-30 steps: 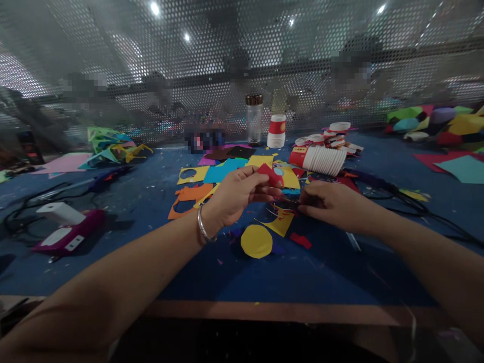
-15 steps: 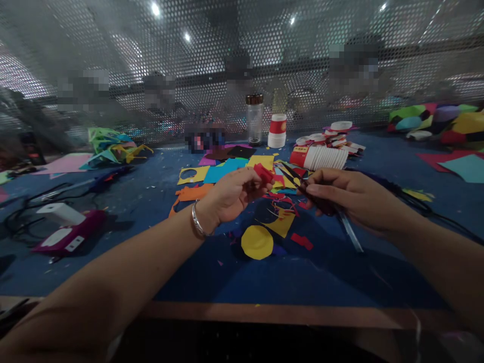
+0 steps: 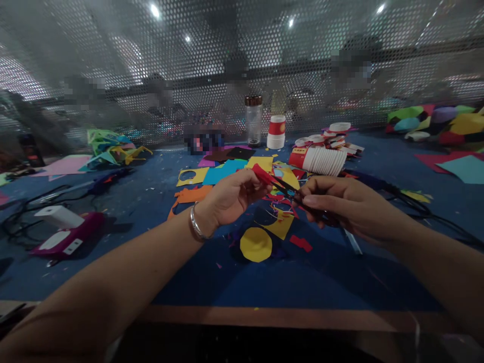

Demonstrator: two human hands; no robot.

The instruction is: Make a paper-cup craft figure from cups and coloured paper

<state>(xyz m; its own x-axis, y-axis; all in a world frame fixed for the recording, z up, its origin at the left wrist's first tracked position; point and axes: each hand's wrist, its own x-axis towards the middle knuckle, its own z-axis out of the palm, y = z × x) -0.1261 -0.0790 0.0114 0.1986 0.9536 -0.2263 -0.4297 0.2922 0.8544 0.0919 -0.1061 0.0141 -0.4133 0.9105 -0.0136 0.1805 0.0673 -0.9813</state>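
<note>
My left hand, with a silver bracelet at its wrist, pinches a small piece of red paper. Dark scissors are gripped in my right hand, their blades reaching to the red paper's right edge. A yellow paper disc lies on the blue table below my hands. Beside it are a yellow offcut and a red scrap. Thin paper strips lie under the scissors.
Coloured sheets, an orange one among them, lie behind my left hand. Farther back stand a glass bottle and stacked paper cups; more cups lie sideways. A purple power strip sits left, with cables around it.
The scissors have turned flatter, and their blades have moved down and left to the red paper. The red paper is tilted differently in my left hand.
</note>
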